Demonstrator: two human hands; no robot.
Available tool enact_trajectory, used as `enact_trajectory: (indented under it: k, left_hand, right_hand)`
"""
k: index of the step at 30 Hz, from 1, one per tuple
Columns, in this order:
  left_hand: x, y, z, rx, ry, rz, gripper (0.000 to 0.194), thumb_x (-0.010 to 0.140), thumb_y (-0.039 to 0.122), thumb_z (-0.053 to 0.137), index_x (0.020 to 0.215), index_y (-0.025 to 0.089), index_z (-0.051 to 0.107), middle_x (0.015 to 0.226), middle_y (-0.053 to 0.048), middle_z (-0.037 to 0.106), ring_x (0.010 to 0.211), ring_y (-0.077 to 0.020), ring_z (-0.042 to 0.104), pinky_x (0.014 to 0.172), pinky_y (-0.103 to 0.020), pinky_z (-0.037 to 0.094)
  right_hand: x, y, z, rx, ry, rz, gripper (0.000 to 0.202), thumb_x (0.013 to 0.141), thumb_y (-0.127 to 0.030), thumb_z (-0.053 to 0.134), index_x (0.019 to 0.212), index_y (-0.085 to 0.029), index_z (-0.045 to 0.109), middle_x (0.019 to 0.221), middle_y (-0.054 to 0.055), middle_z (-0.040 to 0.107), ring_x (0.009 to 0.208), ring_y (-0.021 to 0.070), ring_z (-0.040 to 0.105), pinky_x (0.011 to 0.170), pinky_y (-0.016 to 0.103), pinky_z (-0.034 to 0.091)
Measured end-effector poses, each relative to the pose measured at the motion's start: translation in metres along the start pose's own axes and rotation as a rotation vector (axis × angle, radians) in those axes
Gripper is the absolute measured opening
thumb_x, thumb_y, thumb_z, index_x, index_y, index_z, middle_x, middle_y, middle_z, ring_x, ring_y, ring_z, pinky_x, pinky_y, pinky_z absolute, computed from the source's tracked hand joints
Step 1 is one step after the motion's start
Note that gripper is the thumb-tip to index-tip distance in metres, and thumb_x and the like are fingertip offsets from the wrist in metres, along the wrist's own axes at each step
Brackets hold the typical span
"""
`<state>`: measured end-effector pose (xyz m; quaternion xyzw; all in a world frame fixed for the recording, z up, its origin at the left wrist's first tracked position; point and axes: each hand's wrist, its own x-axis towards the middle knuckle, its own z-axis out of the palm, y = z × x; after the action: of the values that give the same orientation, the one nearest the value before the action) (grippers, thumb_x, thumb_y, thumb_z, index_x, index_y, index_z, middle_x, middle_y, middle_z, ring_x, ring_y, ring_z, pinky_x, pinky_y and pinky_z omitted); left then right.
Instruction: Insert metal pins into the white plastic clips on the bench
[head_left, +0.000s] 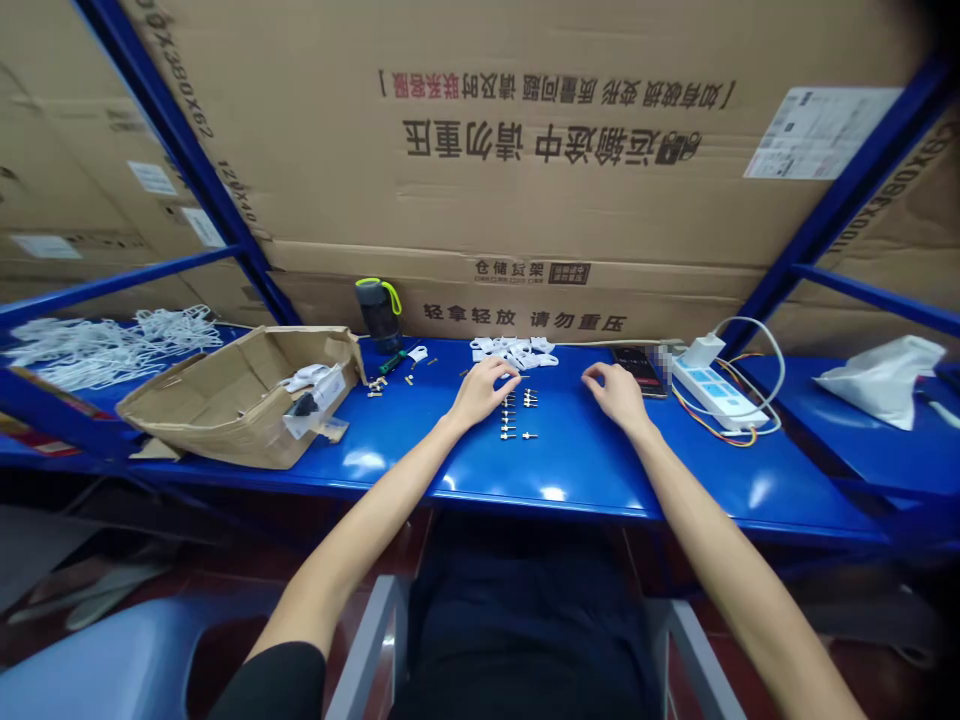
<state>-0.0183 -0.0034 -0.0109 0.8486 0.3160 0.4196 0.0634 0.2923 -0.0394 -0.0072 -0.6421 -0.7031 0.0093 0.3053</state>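
At centre frame, the left hand [480, 392] is curling half-open beside small metal pins [508, 436]; the right hand [619, 392] is nearly pinching, grips unclear. Light fingertips are best suiting such rows.

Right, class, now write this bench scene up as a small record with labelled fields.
Surface: blue bench top
Left hand: beside small pin-like parts
Right hand: near a dark flat device
Parts layout: two columns
Behind the parts: loose white pieces
Left side: open cardboard box, dark bottle
Right side: white power strip
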Motion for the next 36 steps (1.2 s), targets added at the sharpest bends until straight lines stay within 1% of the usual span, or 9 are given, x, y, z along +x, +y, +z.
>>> enact_trajectory:
  k: [3,5,9,13,16,21,26,30,36]
  left_hand:
    - [0.0,0.003,0.0,0.005,-0.003,0.017,0.021,0.108,0.038,0.066,0.105,0.021,0.077,0.114,-0.007,0.078,0.112,-0.0248,0.072,0.104,-0.042,0.057]
    - [0.001,0.005,0.0,0.007,-0.006,0.03,0.021,0.109,0.038,0.066,0.106,0.02,0.077,0.113,-0.007,0.078,0.112,-0.0247,0.072,0.104,-0.042,0.057]
    - [0.0,0.006,-0.001,0.004,-0.006,0.042,0.021,0.109,0.037,0.064,0.107,0.02,0.077,0.112,-0.008,0.077,0.112,-0.0242,0.071,0.104,-0.041,0.057]
    - [0.0,0.007,0.0,0.016,-0.032,0.078,0.022,0.11,0.037,0.063,0.108,0.02,0.077,0.113,-0.008,0.077,0.112,-0.0243,0.071,0.103,-0.041,0.057]
    - [0.0,0.007,0.001,0.029,-0.054,0.097,0.021,0.11,0.036,0.062,0.108,0.02,0.077,0.112,-0.008,0.077,0.111,-0.0245,0.071,0.101,-0.041,0.057]
    - [-0.001,0.008,0.002,0.055,-0.087,0.145,0.022,0.111,0.036,0.061,0.109,0.02,0.077,0.114,-0.009,0.076,0.111,-0.0245,0.07,0.101,-0.041,0.056]
    - [0.0,0.012,0.001,0.058,-0.09,0.191,0.023,0.111,0.036,0.061,0.107,0.02,0.077,0.111,-0.008,0.076,0.109,-0.0243,0.07,0.098,-0.04,0.056]
    - [0.0,0.015,0.001,0.061,-0.091,0.201,0.021,0.11,0.035,0.062,0.106,0.02,0.077,0.109,-0.008,0.076,0.108,-0.0241,0.07,0.098,-0.039,0.056]
    - [0.0,0.017,0.0,0.047,-0.098,0.197,0.023,0.111,0.036,0.061,0.107,0.02,0.078,0.109,-0.008,0.076,0.108,-0.0241,0.07,0.098,-0.04,0.056]
  right_hand:
    - [0.0,-0.008,0.005,0.261,0.033,-0.104,0.018,0.098,-0.033,0.065,0.1,-0.022,0.079,0.1,0.008,0.083,0.092,0.0263,0.075,0.09,0.038,0.055]
    - [-0.002,-0.016,0.009,0.359,0.033,-0.146,0.022,0.098,-0.038,0.066,0.101,-0.022,0.08,0.099,0.007,0.084,0.089,0.0259,0.076,0.086,0.038,0.056]
    - [-0.006,-0.029,0.015,0.413,0.001,-0.158,0.028,0.097,-0.042,0.067,0.106,-0.023,0.085,0.101,0.008,0.086,0.087,0.0274,0.076,0.083,0.04,0.057]
    - [-0.009,-0.036,0.015,0.458,-0.037,-0.168,0.027,0.096,-0.043,0.069,0.101,-0.024,0.087,0.105,0.007,0.087,0.09,0.0284,0.078,0.083,0.041,0.058]
    - [-0.009,-0.038,0.015,0.481,-0.047,-0.162,0.026,0.094,-0.044,0.071,0.098,-0.024,0.088,0.103,0.006,0.087,0.089,0.0284,0.078,0.084,0.041,0.058]
    - [-0.009,-0.037,0.016,0.508,-0.066,-0.118,0.031,0.093,-0.047,0.072,0.105,-0.024,0.089,0.105,0.007,0.087,0.088,0.029,0.077,0.085,0.043,0.059]
    - [-0.012,-0.044,0.017,0.604,-0.115,-0.103,0.031,0.091,-0.052,0.077,0.1,-0.024,0.088,0.104,0.007,0.087,0.093,0.0299,0.079,0.091,0.043,0.061]
    - [-0.014,-0.052,0.017,0.763,-0.199,-0.045,0.038,0.084,-0.057,0.084,0.098,-0.022,0.085,0.093,0.008,0.086,0.086,0.0291,0.08,0.088,0.042,0.063]
    - [-0.015,-0.055,0.017,0.807,-0.215,-0.012,0.041,0.083,-0.059,0.085,0.096,-0.021,0.082,0.085,0.007,0.084,0.08,0.0284,0.081,0.086,0.042,0.064]
